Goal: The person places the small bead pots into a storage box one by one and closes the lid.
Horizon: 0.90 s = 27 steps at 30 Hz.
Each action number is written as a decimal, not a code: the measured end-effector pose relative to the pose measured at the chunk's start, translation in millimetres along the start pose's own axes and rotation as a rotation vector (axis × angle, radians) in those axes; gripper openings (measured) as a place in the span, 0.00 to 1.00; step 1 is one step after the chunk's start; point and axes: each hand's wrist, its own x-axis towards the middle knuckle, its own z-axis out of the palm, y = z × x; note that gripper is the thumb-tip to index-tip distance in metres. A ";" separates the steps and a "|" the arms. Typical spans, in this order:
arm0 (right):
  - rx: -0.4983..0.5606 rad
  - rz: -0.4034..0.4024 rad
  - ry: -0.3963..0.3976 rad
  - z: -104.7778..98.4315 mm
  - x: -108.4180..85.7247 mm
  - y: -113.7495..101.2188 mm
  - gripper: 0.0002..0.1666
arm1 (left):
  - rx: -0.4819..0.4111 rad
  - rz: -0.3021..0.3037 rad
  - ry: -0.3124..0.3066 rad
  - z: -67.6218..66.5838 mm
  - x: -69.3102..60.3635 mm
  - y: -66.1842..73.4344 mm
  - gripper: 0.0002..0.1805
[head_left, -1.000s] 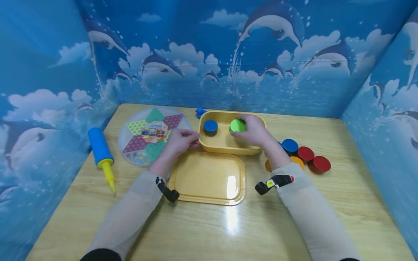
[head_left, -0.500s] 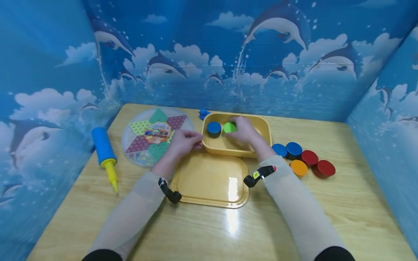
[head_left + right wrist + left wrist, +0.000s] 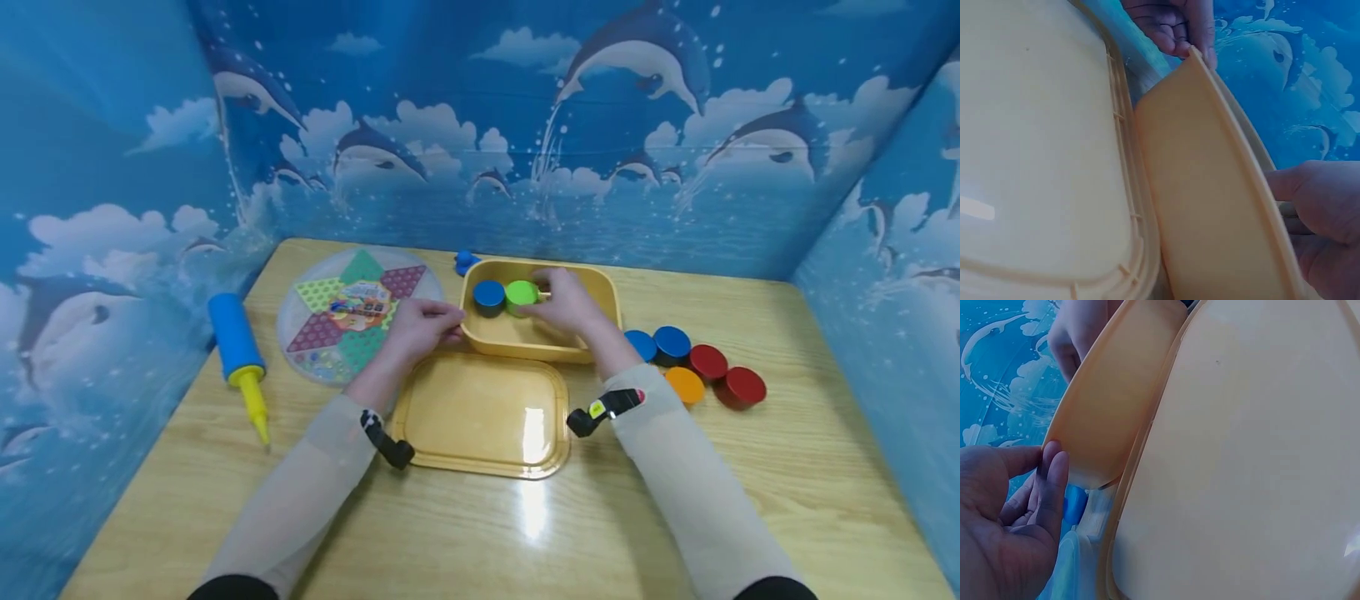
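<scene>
A yellow plastic box (image 3: pixel 525 352) stands at the back middle of the table. My left hand (image 3: pixel 422 329) pinches its left rim between thumb and fingertips, as the left wrist view shows with the left hand (image 3: pixel 1016 519) at the rim. Inside the box, a blue round block (image 3: pixel 489 297) and a green round block (image 3: pixel 521 297) sit side by side at the left. My right hand (image 3: pixel 566 302) reaches into the box just right of the green block, its fingers parted from it; the thumb tip lies close to the block. In the right wrist view, the box wall partly hides my right hand (image 3: pixel 1329 219).
A yellow lid (image 3: pixel 480 412) lies in front of the box. Blue, red (image 3: pixel 741 388) and orange (image 3: pixel 686 386) round blocks cluster at the right. On the left are a star-patterned game board (image 3: pixel 356 312) and a blue-yellow pump (image 3: pixel 240 350). A small blue object (image 3: pixel 465 262) sits behind.
My right hand carried the green block leftward to beside the blue one, then drew its fingers back a little to the right. My left hand stayed on the rim. The head view shifted slightly.
</scene>
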 end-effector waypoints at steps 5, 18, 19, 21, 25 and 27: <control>-0.017 -0.041 0.028 -17.0 -23.9 -0.8 0.41 | 0.015 0.009 0.010 -0.8 -0.7 -0.3 0.14; 0.056 -0.133 0.137 -51.0 -100.6 -3.7 0.36 | 0.026 -0.013 -0.001 0.0 0.3 0.1 0.14; 0.060 -0.132 0.147 -52.4 -105.8 -1.8 0.36 | 0.027 -0.012 -0.002 -0.1 0.2 0.0 0.14; 0.066 -0.133 0.167 -55.8 -115.2 3.8 0.36 | 0.031 -0.012 -0.003 -0.3 -0.1 -0.1 0.14; 0.045 -0.139 0.207 -65.0 -132.9 16.8 0.36 | 0.047 -0.018 0.005 0.4 -1.2 0.7 0.14; 0.021 -0.128 0.223 -70.4 -142.0 23.3 0.36 | 0.053 -0.024 0.010 0.8 -1.6 1.1 0.14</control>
